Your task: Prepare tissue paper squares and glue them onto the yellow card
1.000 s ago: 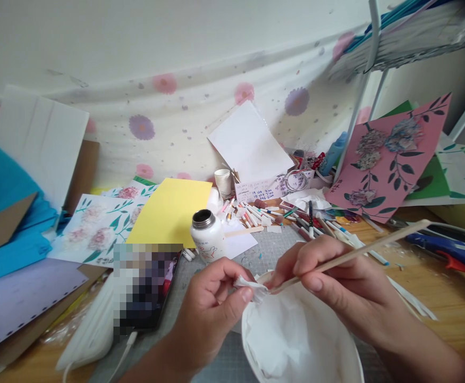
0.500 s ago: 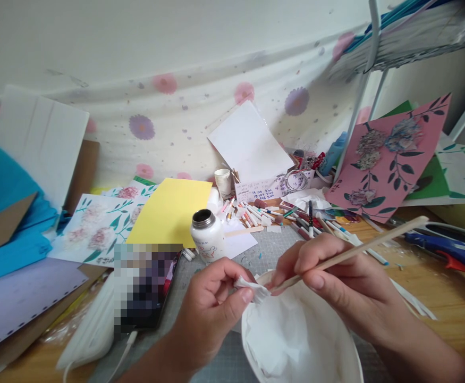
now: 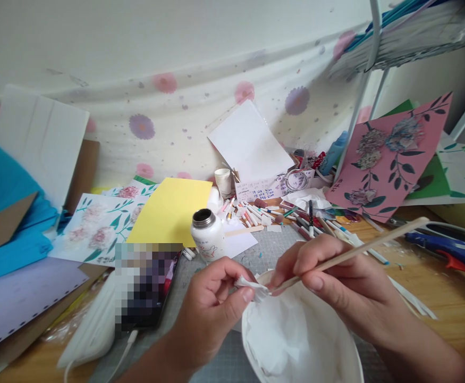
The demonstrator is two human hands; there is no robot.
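My left hand (image 3: 216, 303) pinches a small folded piece of white tissue paper (image 3: 259, 291) between thumb and fingers. In my right hand (image 3: 336, 282) is a thin wooden stick (image 3: 370, 246), held like a pencil and slanting up to the right. Its lower tip meets the tissue paper or lies right beside it; I cannot tell which. Both hands are over the far rim of a white bowl (image 3: 357, 354), which has white paper (image 3: 280, 335) inside. The bowl stands on a grey cutting mat (image 3: 220, 351).
An uncapped white bottle (image 3: 207, 236) stands behind my left hand. To the left lie a phone (image 3: 148, 292) with its cable and yellow paper (image 3: 172, 210). Several markers (image 3: 256, 213) are scattered behind. At right are a blue glue gun (image 3: 447, 252) and a pink flower picture (image 3: 395, 159).
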